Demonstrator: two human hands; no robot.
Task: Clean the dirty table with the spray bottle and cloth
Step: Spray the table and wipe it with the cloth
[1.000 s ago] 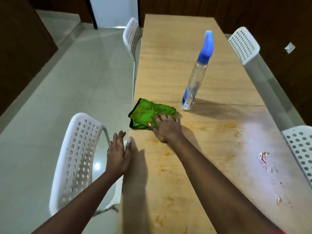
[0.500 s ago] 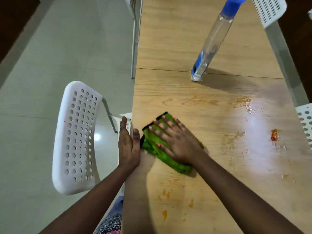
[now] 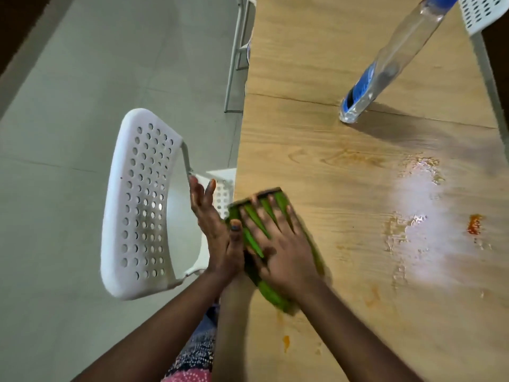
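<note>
A green cloth [image 3: 275, 204] lies flat on the wooden table [image 3: 344, 166] near its left edge. My right hand [image 3: 278, 244] presses down on it with fingers spread. My left hand [image 3: 217, 230] is held edge-on against the table's left side, fingers apart, its thumb touching the cloth. A clear spray bottle [image 3: 391, 64] with a blue top stands at the far right of the table. Orange and red stains [image 3: 474, 224] and a wet shiny patch [image 3: 418, 205] mark the wood to the right of the cloth.
A white perforated chair [image 3: 140, 205] stands just left of the table beside my left hand. Another chair's legs [image 3: 237, 51] are further up the left side. A white chair back [image 3: 479, 12] shows at the top right. Grey tiled floor lies to the left.
My right hand has dragged the cloth from beside the bottle back toward me along the left edge. My left hand stayed at the table's side. The view has tilted down.
</note>
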